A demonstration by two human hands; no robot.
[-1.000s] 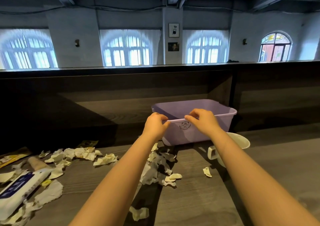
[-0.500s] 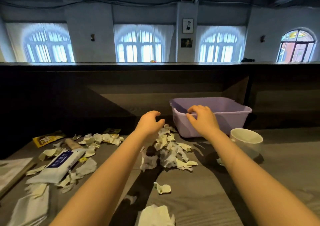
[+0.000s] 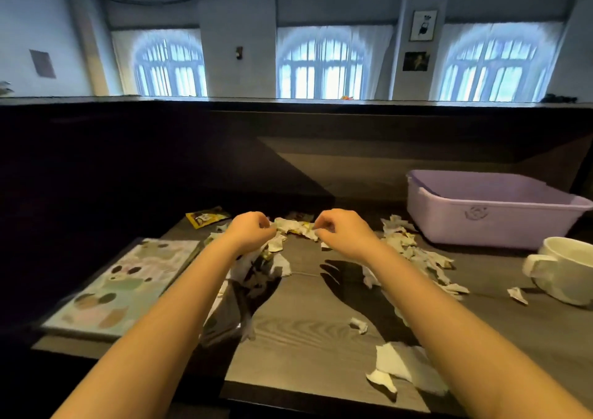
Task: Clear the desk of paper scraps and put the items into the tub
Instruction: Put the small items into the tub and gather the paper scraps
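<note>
Fingers curled inward on left hand (image 3: 248,231) and right hand (image 3: 341,231), tips at a crumpled paper scraps (image 3: 293,226) cluster, far-middle of the woodgrain desk (image 3: 305,322); couldn't tell if pinching. Lilac rectangular plastic tub (image 3: 481,226) sat far right, floor hidden. Glossy white mug (image 3: 564,271) nearer, beside it.
</note>
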